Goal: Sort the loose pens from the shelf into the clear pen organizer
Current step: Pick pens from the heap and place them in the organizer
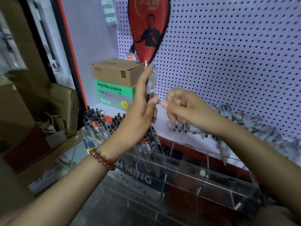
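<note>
Left hand (pixel 143 110) has one pen (pixel 150 79) clamped upright between thumb and fingers, still in what looks like a clear sleeve. The right hand (pixel 182 108) is curled up with its fingertips right at the left thumb. My guess is it's peeling the sleeve off, but it's too blurry to tell if it's actually pinching anything. The pen is held up high probably to make that easier. The loose pens (pixel 244 123) sit piled on the white shelf (pixel 161 128) behind. The clear pen organizer (pixel 179 170) is right below, with its left slots already stocked.
</note>
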Motion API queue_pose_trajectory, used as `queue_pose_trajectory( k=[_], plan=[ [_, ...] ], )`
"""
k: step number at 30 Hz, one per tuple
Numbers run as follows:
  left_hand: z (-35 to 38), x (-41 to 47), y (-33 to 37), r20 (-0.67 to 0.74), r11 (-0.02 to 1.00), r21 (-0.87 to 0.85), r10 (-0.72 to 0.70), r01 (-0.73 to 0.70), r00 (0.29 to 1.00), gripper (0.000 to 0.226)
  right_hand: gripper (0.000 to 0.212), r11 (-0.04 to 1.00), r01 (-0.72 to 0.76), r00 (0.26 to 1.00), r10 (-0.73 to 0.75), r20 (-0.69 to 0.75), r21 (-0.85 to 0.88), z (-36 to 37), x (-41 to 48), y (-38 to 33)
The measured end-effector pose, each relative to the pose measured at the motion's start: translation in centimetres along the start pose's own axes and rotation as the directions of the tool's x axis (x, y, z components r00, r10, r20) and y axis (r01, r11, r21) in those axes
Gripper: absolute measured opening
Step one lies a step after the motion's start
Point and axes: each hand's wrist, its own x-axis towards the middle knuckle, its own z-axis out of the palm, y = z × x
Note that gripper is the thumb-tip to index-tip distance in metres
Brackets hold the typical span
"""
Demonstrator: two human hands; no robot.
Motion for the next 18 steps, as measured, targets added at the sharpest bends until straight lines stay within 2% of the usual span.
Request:
queue_pose_trajectory(
  k=[2,3,5,7,8,11,13,15,18],
  plan=[
    [0.8,-0.3,0.0,0.100,0.999,0.013,0.042,-0.043,0.994,0.076,0.036,0.982,-0.025,0.994,0.043,-0.097,0.185,0.1,0.3,-0.2],
    [1.3,-0.4,-0.1,0.120,0.998,0.034,0.050,-0.055,0.991,0.079,0.043,0.975,-0.024,0.991,0.051,-0.120,0.221,0.3,0.3,-0.3],
    [1.6,-0.5,-0.6,0.131,0.998,0.063,0.023,-0.031,0.991,0.077,0.037,0.989,0.041,0.982,-0.013,-0.190,0.144,0.6,0.2,-0.7],
    [1.2,-0.4,-1.0,0.212,0.994,0.106,-0.034,0.012,0.977,0.074,0.021,0.996,0.077,0.956,-0.060,-0.286,0.049,0.6,0.2,-0.7],
    [0.9,-0.3,-1.1,0.260,0.991,0.131,-0.067,0.033,0.963,0.072,0.019,0.997,0.072,0.948,-0.061,-0.312,0.025,0.6,0.3,-0.5],
    [0.1,-0.2,-1.0,0.357,0.976,0.196,-0.162,0.096,0.920,0.070,0.022,0.999,0.021,0.948,-0.034,-0.317,-0.043,0.3,0.6,0.1],
    [-1.0,-0.1,-1.1,0.408,0.931,0.354,-0.237,0.086,0.882,0.060,0.025,0.989,-0.011,0.954,-0.034,-0.298,-0.148,-0.3,0.6,0.7],
    [-2.2,0.1,-1.5,0.419,0.847,0.530,-0.291,0.028,0.860,0.050,0.030,0.962,-0.036,0.980,-0.019,-0.198,-0.272,-0.7,0.5,1.2],
    [-3.0,-0.2,-1.8,0.451,0.761,0.648,-0.378,-0.006,0.808,0.047,0.030,0.959,-0.034,0.998,0.017,-0.064,-0.280,0.0,0.5,2.0]
  ],
)
